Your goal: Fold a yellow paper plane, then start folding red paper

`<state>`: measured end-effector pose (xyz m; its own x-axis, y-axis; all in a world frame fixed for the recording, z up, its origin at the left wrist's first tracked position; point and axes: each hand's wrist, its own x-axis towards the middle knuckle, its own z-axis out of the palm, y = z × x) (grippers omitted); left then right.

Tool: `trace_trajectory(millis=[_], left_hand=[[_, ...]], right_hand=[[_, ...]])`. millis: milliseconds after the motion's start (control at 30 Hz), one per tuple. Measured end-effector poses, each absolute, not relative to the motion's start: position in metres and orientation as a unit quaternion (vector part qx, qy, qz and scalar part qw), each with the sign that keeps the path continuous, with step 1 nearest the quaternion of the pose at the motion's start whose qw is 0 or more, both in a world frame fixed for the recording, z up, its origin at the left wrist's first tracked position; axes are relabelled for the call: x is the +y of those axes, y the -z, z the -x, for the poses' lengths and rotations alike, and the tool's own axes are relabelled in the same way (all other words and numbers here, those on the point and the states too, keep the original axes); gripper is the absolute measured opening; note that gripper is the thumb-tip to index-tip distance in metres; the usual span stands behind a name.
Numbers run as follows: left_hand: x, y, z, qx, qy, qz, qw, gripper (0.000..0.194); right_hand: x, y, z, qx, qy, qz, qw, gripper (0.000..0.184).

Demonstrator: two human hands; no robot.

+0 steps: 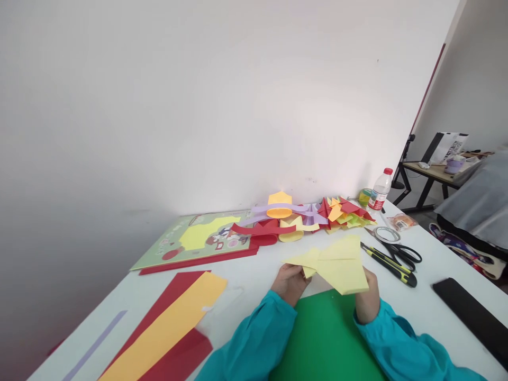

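Both hands hold a folded piece of pale yellow paper (341, 267) above the near part of the white table. My left hand (291, 283) is closed on its narrow left end, the thumb on top. My right hand (369, 296) grips the wide right end; most of its fingers are hidden behind the paper. Several creases run across the sheet, and a small flap hangs beside the left thumb. Below the hands lies a green sheet (327, 338), partly covered by the sleeves.
Right of the hands lie a utility knife (391, 265), black scissors (402, 254) and a tape roll (387, 234). A water bottle (380, 191) stands behind. Folded papers (345, 212) line the wall. Orange strips (166, 323) and red sheets (190, 352) lie left.
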<state>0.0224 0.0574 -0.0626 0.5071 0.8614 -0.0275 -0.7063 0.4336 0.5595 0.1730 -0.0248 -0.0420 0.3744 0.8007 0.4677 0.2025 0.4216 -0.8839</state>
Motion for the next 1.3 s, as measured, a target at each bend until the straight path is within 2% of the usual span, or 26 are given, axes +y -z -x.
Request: trace_trajectory(millis=[133, 267, 433, 633, 700, 867, 1133, 1300], left_hand=[[0.062, 0.064, -0.019, 0.159, -0.462, -0.225, 0.843, 0.036], [0.060, 0.063, -0.021, 0.159, -0.456, -0.209, 0.851, 0.033], [0.058, 0.061, -0.025, 0.169, -0.442, -0.196, 0.859, 0.030], [0.059, 0.061, -0.027, 0.208, -0.427, -0.168, 0.864, 0.025], [0.059, 0.060, -0.027, 0.215, -0.425, -0.161, 0.864, 0.023], [0.058, 0.057, -0.026, 0.227, -0.421, -0.149, 0.866, 0.022], [0.059, 0.056, -0.025, 0.235, -0.409, -0.134, 0.872, 0.022], [0.058, 0.055, -0.026, 0.234, -0.404, -0.126, 0.875, 0.020]], right_hand=[[-0.033, 0.034, -0.179, -0.502, -0.274, 0.469, 0.673, 0.032], [-0.039, 0.038, -0.180, -0.551, -0.268, 0.488, 0.621, 0.023], [-0.043, 0.040, -0.179, -0.572, -0.194, 0.536, 0.590, 0.017], [-0.018, 0.029, -0.190, -0.519, -0.095, 0.576, 0.625, 0.021], [0.003, 0.022, -0.195, -0.494, -0.016, 0.639, 0.590, 0.027], [0.065, 0.006, -0.204, -0.435, 0.051, 0.721, 0.537, 0.028], [0.122, 0.006, -0.194, -0.420, 0.033, 0.791, 0.444, 0.034], [0.139, 0.012, -0.199, -0.424, 0.021, 0.813, 0.399, 0.031]])
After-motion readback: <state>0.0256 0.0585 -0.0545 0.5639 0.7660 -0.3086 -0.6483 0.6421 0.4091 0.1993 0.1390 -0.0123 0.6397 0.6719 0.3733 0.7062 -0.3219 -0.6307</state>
